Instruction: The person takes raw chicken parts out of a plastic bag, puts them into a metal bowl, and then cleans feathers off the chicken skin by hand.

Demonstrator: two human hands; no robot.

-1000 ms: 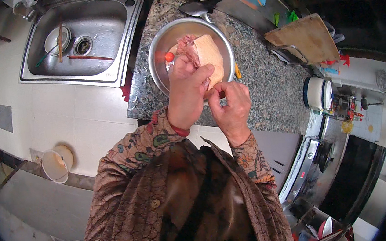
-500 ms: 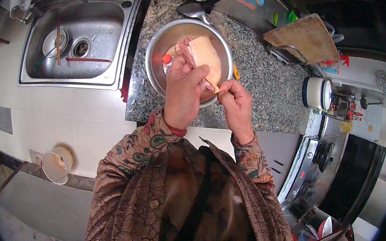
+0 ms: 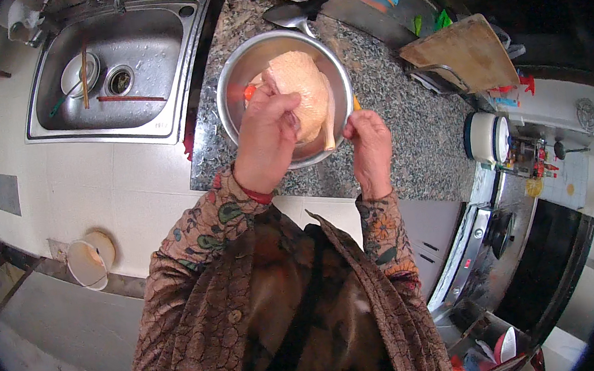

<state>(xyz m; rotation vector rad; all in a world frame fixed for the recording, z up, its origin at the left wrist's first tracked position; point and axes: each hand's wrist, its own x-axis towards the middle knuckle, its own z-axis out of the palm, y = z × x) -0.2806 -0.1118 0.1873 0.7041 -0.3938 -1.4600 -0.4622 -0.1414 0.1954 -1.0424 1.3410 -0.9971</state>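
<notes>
Raw chicken (image 3: 299, 87) in the steel bowl (image 3: 241, 64) is gripped by left hand (image 3: 266, 134); right hand (image 3: 369, 138) pinches its edge.

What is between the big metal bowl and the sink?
In the head view, only a strip of speckled granite countertop lies between the metal bowl and the sink, with something red at its front edge.

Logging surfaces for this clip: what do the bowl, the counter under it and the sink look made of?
Bowl: bare polished metal, likely steel, with a bright rim. Counter: speckled grey stone, granite-like, though it could be imitation. Sink: brushed steel with dull reflections and water drops.
</notes>
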